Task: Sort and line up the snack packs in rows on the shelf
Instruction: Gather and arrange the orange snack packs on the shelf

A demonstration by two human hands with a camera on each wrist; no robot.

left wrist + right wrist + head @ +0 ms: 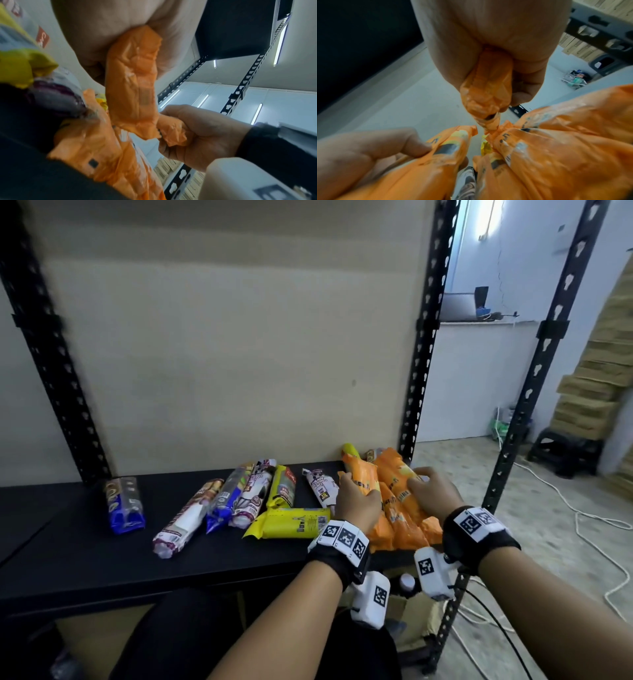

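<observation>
Orange snack packs [399, 508] piling at shelf [85, 549] far right; left hand [358, 498] gripping one, right hand [433, 491] pinching another's crimped end. Seal tearing or neighbours dragging likely.

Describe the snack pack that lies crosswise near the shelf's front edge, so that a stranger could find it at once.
Start at the black shelf board and go to the person's left hand. Just left of that hand's wrist lies the yellow pack. Its long side runs along the shelf's front edge, while the neighbouring packs point toward the back wall.
</observation>
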